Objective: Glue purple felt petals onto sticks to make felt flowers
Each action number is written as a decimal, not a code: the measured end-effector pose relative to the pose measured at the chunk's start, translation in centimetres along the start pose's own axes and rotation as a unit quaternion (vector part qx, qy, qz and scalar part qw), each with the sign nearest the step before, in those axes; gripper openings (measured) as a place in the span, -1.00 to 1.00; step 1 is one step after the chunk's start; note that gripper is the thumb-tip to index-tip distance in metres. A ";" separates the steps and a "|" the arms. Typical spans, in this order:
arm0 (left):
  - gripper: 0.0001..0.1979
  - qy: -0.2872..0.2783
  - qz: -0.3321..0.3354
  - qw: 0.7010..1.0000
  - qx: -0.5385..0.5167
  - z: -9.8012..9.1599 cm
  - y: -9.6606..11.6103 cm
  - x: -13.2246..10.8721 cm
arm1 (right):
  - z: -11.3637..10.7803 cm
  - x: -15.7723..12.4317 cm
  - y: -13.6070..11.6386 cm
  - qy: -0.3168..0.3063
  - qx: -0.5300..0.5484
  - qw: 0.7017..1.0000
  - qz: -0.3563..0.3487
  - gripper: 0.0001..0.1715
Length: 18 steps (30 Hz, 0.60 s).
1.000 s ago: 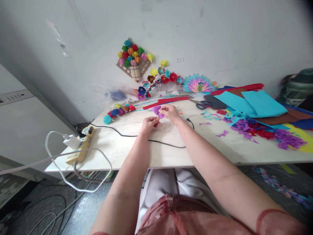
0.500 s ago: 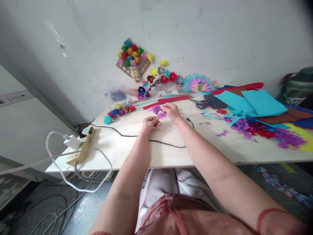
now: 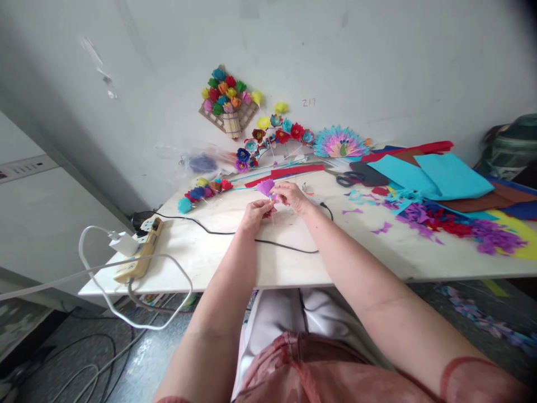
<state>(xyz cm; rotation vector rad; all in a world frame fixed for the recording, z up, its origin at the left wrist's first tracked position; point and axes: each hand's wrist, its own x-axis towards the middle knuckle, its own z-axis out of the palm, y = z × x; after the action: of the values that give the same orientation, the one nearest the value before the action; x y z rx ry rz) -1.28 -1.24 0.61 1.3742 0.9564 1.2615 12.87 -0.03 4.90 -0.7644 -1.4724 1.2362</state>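
Observation:
A purple crepe-paper flower (image 3: 265,187) on a thin pale stick (image 3: 273,218) is held just above the table, its petals fanned up to the left. My left hand (image 3: 257,214) is closed, pinching the flower at its base. Close beside it, my right hand (image 3: 292,197) is also closed, with thumb and forefinger pressed on purple paper at the lower right of the bloom. The fingers partly hide the join between petals and stick. Loose purple bow-shaped petals (image 3: 381,228) lie to the right of my hands.
A black cord (image 3: 285,247) crosses the table before my hands. A power strip (image 3: 140,254) stands left, finished paper flowers (image 3: 203,191) behind it. Scissors (image 3: 350,178), blue paper sheets (image 3: 455,176) and a petal pile (image 3: 497,238) lie right. A peacock-like paper fan (image 3: 342,143) leans at the wall.
My right hand has come down slightly and left, bringing its purple piece against the flower's base. The thin stick now shows below my left fingers.

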 end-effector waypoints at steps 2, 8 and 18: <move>-0.63 0.001 -0.003 1.000 0.005 0.0 0.0 0.0 | -0.1 0.0 0.1 -0.015 0.004 1.000 0.013 -0.84; -0.62 -0.012 -0.003 1.000 -0.004 0.0 0.3 -0.2 | -0.6 0.4 0.4 0.014 0.068 0.998 0.002 -0.80; -0.66 0.013 0.000 1.000 -0.007 0.0 0.2 0.0 | -0.2 0.6 0.4 0.084 0.009 0.996 -0.040 -0.80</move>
<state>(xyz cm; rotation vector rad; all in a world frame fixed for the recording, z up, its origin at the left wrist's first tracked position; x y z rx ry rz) -1.29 -1.31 0.76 1.3495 0.9628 1.2882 12.80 0.66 4.64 -0.7713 -1.3389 1.0970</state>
